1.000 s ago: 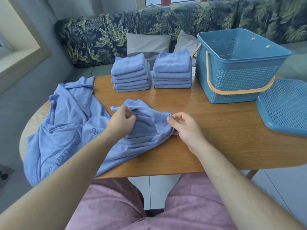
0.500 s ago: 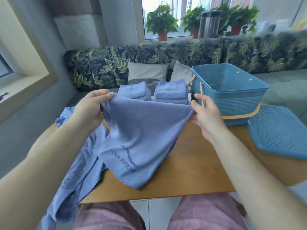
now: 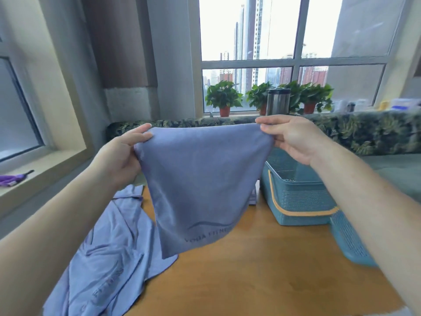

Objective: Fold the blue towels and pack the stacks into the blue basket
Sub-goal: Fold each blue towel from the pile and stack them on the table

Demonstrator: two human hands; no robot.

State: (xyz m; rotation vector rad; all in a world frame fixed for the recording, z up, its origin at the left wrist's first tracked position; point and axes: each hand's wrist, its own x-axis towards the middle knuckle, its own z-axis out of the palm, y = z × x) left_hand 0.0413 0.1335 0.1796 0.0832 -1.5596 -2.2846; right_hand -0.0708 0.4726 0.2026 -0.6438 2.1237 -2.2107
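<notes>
— While the towel [image 3: 200, 183] hangs like that, which way does it lie from each grip?
— Straight toward 6 o'clock. The left grip [image 3: 118, 156] pinches one top corner between thumb and fingers, and the right grip [image 3: 293, 137] pinches the other. The top edge stretches between them from 9 to 3 o'clock, a touch higher at the 3 o'clock end. So the cloth is up in the air, spread flat, facing the person
— And its low end?
— The lowest corner points to 7 o'clock, over the pile of loose towels [image 3: 107, 258] on the surface [image 3: 262, 274]. I cannot tell whether it touches them
— Which grip is nearer the basket [image 3: 296, 197]?
— The right one. The basket stands at 6 o'clock from it, just beside the hanging towel's 3 o'clock edge. Its lid [image 3: 350, 242] lies flat at 4 o'clock of the basket
— Any writing?
— Near the bottom hem, under a curved line, dark letters read "YOGA FITNE"; the rest is lost round the edge. On the pile part of the same print shows, too blurred to spell out
— So the next move?
— My guess is to bring the two corners together, or to lay the cloth down at 6 o'clock on the bare wood, to start the first fold. Both grips are evenly placed for that, and neither should need to let go
</notes>
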